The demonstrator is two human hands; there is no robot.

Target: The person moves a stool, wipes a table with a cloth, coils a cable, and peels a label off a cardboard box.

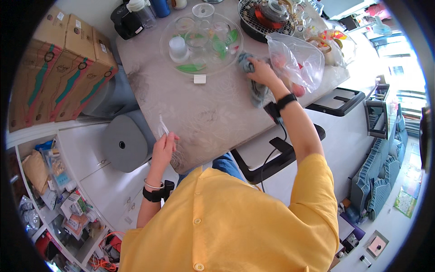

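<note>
My right hand (pixel 261 72) grips a grey-blue cloth (pixel 258 93) that lies bunched on the patterned tabletop (pixel 204 115), just left of a clear plastic bag (pixel 299 61) with reddish round things in it. Over the table's near left part, my left hand (pixel 164 146) pinches a thin white item (pixel 163 124), perhaps a folded strip or cable; its far end is blurred. A white plug adapter (pixel 199 79) lies near a round clear tray (pixel 163 51) bearing glass cups and a white cup (pixel 178 49).
At the back right, a glass teapot (pixel 273 13) sits on a round wire grill (pixel 246 20). A black appliance (pixel 125 22) stands at the back left. Cardboard boxes (pixel 61 68) and a grey bin (pixel 124 141) are left of the table; black-framed chairs (pixel 343 102) are at its right edge.
</note>
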